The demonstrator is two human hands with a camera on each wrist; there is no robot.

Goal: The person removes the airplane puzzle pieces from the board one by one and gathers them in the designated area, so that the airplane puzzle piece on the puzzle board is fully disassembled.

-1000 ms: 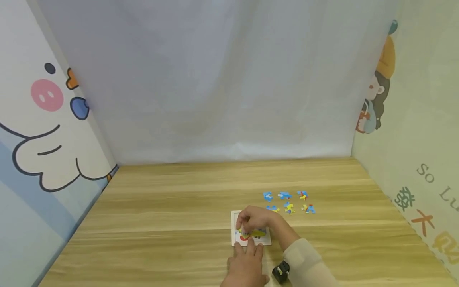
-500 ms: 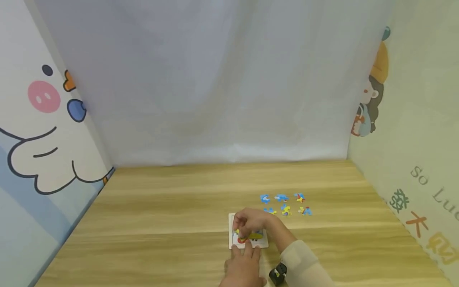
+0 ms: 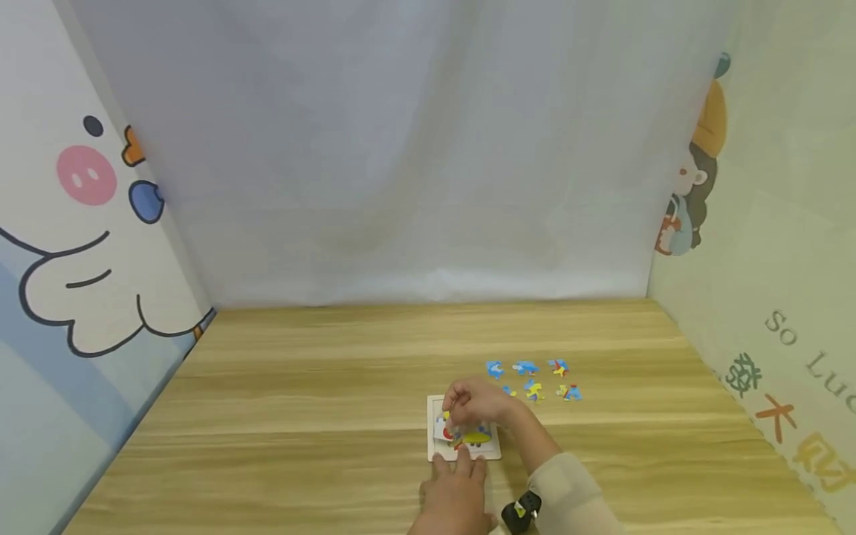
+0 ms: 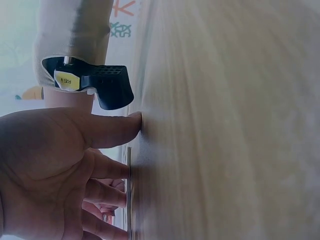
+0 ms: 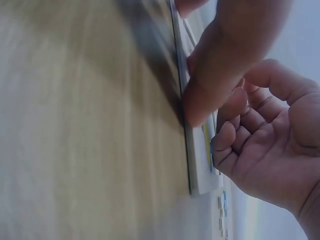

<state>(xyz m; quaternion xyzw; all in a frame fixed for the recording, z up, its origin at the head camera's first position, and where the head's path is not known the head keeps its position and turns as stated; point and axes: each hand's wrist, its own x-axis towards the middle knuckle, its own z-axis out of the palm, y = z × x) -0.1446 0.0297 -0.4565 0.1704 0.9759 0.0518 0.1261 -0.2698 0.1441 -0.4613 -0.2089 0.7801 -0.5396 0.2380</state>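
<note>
A small white-rimmed jigsaw puzzle board (image 3: 497,450) lies on the table in the head view, its picture partly filled with yellow, blue and red. My right hand (image 3: 478,401) reaches over it from the right. Thumb and fingertips pinch a white-and-red puzzle piece (image 3: 441,429), tilted up at the board's left side. From the front, my left hand (image 3: 456,494) presses extended fingertips on the board's near edge. Those fingers lie along the rim in the left wrist view too, with the thumb (image 4: 120,129) apart from it. The right wrist view shows the right fingers (image 5: 240,117) curled low over the board.
Several loose blue, yellow and red puzzle pieces (image 3: 533,389) lie in two rows on the wooden table (image 3: 301,416), beyond the board to the right. A black wrist camera (image 3: 521,513) sits at the right sleeve. A pale curtain (image 3: 428,186) closes off the back.
The right hand has risen slightly and shifted right, and the white-and-red piece now stands tilted up from the board. The left hand stays at the near edge. The head view has shifted a little.
</note>
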